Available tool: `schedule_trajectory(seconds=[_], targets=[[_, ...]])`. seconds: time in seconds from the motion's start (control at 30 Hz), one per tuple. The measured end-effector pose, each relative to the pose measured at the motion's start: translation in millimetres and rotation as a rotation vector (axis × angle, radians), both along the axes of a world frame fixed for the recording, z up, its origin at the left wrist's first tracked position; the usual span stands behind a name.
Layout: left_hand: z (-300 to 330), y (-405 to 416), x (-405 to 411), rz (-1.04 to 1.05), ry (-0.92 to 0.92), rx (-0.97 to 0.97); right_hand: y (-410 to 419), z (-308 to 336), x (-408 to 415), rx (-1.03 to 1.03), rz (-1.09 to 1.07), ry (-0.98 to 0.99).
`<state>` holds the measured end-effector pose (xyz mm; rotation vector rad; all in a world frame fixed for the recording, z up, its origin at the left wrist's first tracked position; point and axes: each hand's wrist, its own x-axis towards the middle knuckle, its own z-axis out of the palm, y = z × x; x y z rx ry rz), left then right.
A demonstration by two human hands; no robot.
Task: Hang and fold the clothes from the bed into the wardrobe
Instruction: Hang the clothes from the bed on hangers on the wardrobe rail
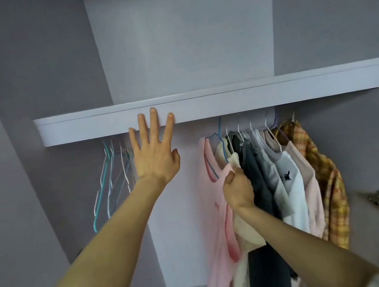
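Scene: open wardrobe point(7, 165), lilac inside, shelf point(226, 100) across the top, rail hidden behind the shelf's front edge.
Left hand point(154, 154): released, fingers straight and spread, tips over the shelf front; holds nothing; contact with the shelf cannot be told.
Right hand point(238, 191): clenched on a bunch of cloth at the shoulder of the pink top point(214, 223), beside the cream garment point(244, 229); which layers are in the fist is unclear.
Pink top: hangs on a blue hanger point(218, 137), leftmost of the hung row, touching the cream garment.
Hung clothes point(283, 179): packed tight to the right; dark, grey, white, pale pink, then a plaid shirt point(326, 174) at the far end.
Empty hangers point(109, 177): thin wire, bunched at the left, well apart from the clothes.
Step, judged: settling or sliding the newest item along the rail.
Handling, judged: light, soft, limp cloth; slips off thin wire easily.
Where to hold, judged: at the hanger hook or shoulder seam, not lower fabric; tugging the hem would drag it off.
Bed: not in view.
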<state>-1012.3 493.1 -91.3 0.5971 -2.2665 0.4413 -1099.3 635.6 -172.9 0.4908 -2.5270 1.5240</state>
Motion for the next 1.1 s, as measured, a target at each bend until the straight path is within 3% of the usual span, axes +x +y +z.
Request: schedule_trajectory(seconds=[0.43,0.6,0.7,0.87,1.1], targets=[[-6.1,-6.8,-7.1,0.008,-0.002,-0.019,-34.1,-0.3,-29.6,-0.012,0.033,-0.074],[-2.2,-6.8,-3.9,0.006,-0.039,-0.01,-36.7,-5.0,-22.9,0.051,-0.092,0.187],[1.3,-5.2,-4.3,0.014,-0.04,-0.012,-41.3,1.9,-27.7,0.127,-0.038,0.074],[-3.5,-3.5,-5.7,0.026,-0.016,-0.023,-42.8,6.3,-46.3,0.201,0.061,0.053],[-5.8,-2.4,-8.6,0.038,0.002,-0.027,-37.3,-4.2,-57.8,0.081,0.027,-0.028]])
